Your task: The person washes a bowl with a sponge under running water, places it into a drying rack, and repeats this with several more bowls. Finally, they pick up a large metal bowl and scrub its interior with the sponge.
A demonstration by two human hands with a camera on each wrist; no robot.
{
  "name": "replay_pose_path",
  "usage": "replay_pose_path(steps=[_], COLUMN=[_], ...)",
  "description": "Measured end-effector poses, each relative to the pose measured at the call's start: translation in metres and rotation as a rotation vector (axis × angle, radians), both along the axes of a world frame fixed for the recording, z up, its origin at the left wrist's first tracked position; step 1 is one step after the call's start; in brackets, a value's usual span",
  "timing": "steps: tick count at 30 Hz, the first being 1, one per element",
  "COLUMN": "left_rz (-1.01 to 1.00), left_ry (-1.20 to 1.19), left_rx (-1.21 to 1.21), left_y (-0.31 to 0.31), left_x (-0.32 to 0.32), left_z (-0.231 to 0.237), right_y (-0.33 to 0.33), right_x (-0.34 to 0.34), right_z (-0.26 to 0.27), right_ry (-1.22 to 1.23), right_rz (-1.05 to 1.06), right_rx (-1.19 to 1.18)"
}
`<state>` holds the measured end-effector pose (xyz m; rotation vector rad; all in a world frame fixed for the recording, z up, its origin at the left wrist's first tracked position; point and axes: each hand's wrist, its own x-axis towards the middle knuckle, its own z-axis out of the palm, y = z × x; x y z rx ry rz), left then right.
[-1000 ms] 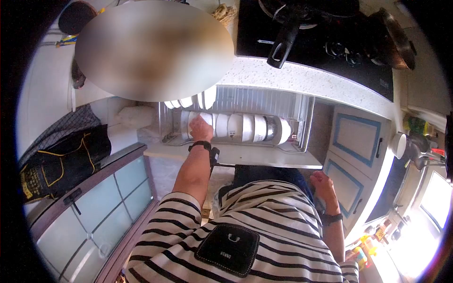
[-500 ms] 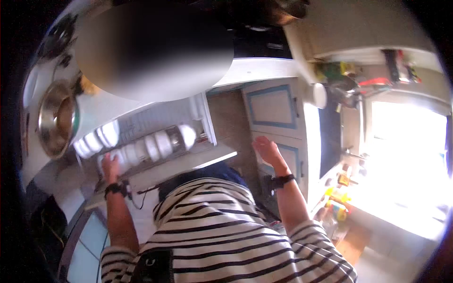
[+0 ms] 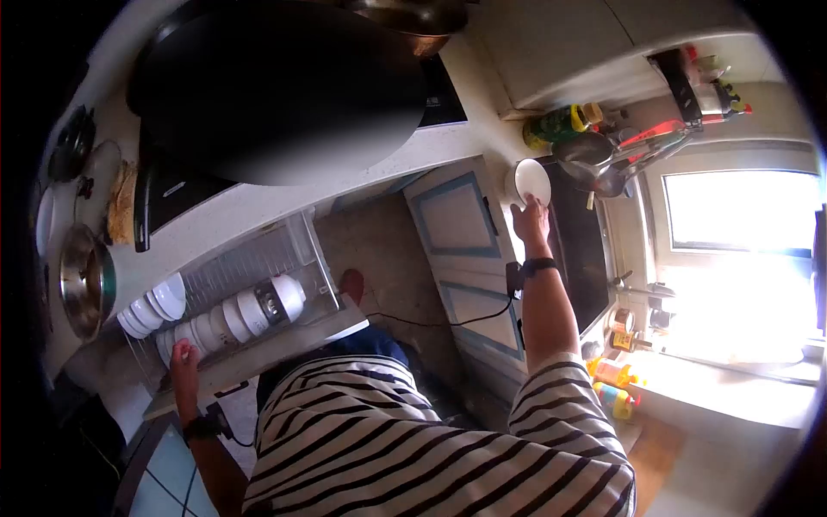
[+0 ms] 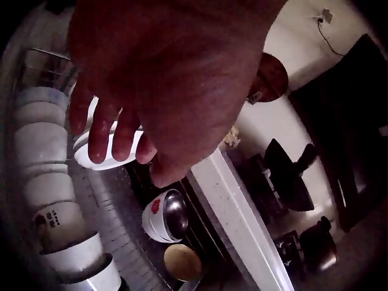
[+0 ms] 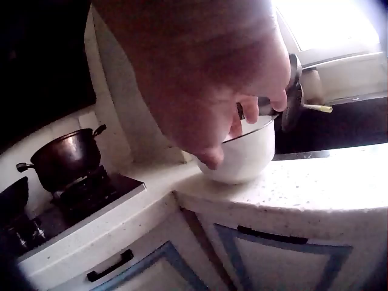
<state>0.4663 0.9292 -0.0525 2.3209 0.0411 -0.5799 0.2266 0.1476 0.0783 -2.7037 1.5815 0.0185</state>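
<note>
At the counter's corner my right hand (image 3: 531, 224) reaches a white bowl (image 3: 527, 178). The right wrist view shows the thumb against the outside of this bowl (image 5: 245, 159) and the fingers over its rim, pinching it. The bowl stands upright on the speckled counter (image 5: 303, 193). My left hand (image 3: 183, 372) is by the near end of a row of white bowls (image 3: 231, 320) in the pulled-out drawer rack. In the left wrist view its fingers (image 4: 124, 136) hang loosely, holding nothing, overlapping white dishes (image 4: 100, 154) behind them.
A dark sink (image 3: 579, 250) lies right of the bowl, with ladles (image 3: 607, 177) hanging behind. Bottles (image 3: 613, 370) line the windowsill side. A cable (image 3: 431, 323) stretches across in front of the body. The open drawer (image 3: 345, 326) juts out below the stove counter.
My view and body have turned right. My right hand has risen from beside the body to the white bowl on the counter and taken its rim. My left hand has stayed by the drawer's bowls.
</note>
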Motion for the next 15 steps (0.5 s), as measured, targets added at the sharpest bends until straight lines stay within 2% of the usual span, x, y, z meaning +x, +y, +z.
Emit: replay_pose_path(steps=[1, 3, 6, 7, 9, 11, 13, 15], left_rz=[-0.009, -0.06, -0.062, -0.047, -0.074, -0.102, -0.112, -0.086], left_ry=[-0.001, 0.06, 0.108, 0.115, 0.084, 0.084, 0.108, 0.026], left_rx=[0.032, 0.04, 0.039, 0.036, 0.006, 0.017, 0.077, 0.001], left_y=[-0.013, -0.021, -0.041, -0.047, -0.041, -0.043, -0.078, -0.08], left_x=[-0.005, -0.011, -0.02, -0.023, -0.024, -0.027, -0.026, -0.029], left_z=[0.014, 0.018, 0.022, 0.022, -0.004, -0.002, 0.032, 0.022], right_y=[-0.011, -0.006, -0.011, -0.021, -0.047, -0.099, -0.098, -0.143], right_x=[-0.004, 0.01, 0.004, -0.003, -0.021, -0.064, -0.089, -0.156], right_z=[-0.009, 0.005, 0.002, 0.001, -0.004, -0.036, 0.001, -0.021], right_ry=[-0.011, 0.001, -0.068, -0.123, -0.36, -0.889, -1.215, -1.18], right_rz=[0.086, -0.059, -0.016, 0.055, 0.023, -0.017, -0.333, -0.073], right_rx=[0.03, 0.157, 0.098, 0.086, 0.13, 0.357, 0.556, 0.417])
